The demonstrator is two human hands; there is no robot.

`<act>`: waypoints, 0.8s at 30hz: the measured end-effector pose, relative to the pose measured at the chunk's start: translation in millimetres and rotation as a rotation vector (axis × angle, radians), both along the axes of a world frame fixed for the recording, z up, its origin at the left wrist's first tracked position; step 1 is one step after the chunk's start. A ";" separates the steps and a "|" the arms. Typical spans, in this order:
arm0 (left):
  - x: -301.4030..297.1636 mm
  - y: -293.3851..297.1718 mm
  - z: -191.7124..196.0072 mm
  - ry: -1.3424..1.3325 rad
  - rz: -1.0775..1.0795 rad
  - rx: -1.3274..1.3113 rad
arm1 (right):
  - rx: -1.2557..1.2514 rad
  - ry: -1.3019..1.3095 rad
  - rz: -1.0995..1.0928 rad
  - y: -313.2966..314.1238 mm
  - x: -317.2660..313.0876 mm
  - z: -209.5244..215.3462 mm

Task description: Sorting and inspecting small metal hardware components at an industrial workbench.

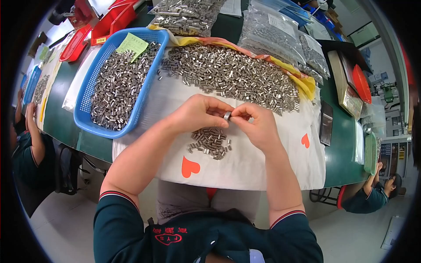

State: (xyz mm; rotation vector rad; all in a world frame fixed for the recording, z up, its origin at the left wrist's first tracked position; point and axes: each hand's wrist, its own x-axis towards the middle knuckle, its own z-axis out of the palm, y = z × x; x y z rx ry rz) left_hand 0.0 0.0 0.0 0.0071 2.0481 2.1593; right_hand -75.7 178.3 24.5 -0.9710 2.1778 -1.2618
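Note:
A small metal sleeve [227, 115] is pinched between the fingertips of my left hand [199, 115] and my right hand [259, 126], which meet over the white cloth. Both hands are closed, thumbs and forefingers pressed together at the sleeve. Just below them lies a small heap of short metal cylinders [210, 142]. Beyond my hands a much larger spread of such cylinders [232, 72] covers the far part of the cloth. At the left a blue perforated basket [86, 90] holds many more of them, with a yellow-green paper slip [132, 45] on top.
White cloth [245, 168] with red hearts covers the green table [344, 164]. Clear bags of metal parts [269, 35] stand at the back. A dark phone-like slab [326, 122] lies right of the cloth. Red bins [112, 24] are far left. Other people sit at both sides.

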 end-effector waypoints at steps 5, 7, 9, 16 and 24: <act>3.9 3.8 7.3 -0.050 -0.067 -0.142 | -0.089 0.129 -0.131 12.9 -18.1 -0.8; 3.3 4.0 5.7 -0.036 -0.104 -0.135 | -0.016 0.209 -0.219 20.7 -31.3 -3.4; 3.1 4.0 4.9 -0.027 -0.140 -0.129 | 0.193 0.401 -0.242 23.1 -35.8 -5.3; 0.5 4.9 4.4 -0.021 -0.083 -0.087 | 0.320 0.612 -0.124 20.7 -33.3 -15.2; -0.7 2.5 -1.9 -0.033 -0.021 0.038 | 0.129 0.314 -0.170 6.5 -13.0 -4.1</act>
